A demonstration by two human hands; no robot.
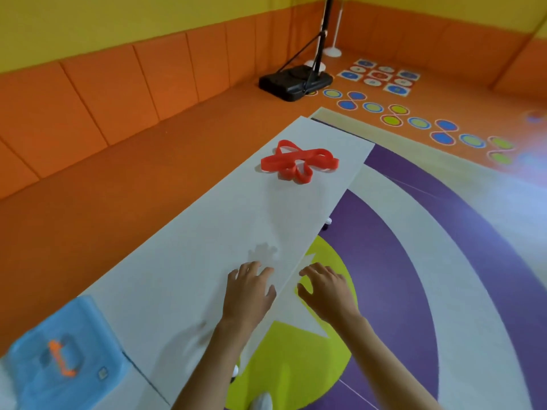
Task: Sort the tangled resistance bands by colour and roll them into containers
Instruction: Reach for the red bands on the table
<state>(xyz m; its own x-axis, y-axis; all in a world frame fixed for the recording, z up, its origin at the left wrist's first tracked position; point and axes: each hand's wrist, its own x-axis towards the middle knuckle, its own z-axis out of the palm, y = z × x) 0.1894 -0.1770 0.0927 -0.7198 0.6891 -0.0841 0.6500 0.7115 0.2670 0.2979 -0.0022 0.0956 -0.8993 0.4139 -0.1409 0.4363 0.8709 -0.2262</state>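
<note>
Red resistance bands (pixel 299 161) lie tangled at the far end of the white tabletop (pixel 207 238); near, left hand (pixel 248 291) and right hand (pixel 328 291) hover, fingers spread apart, holding nothing.

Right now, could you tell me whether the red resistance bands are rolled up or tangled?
Tangled: the red resistance bands lie as loose, crossing loops flat on the white table, not rolled.

Red resistance bands (pixel 299 161), white table (pixel 225 232), orange padded wall (pixel 118 93), purple-ringed floor (pixel 414 261)
</note>
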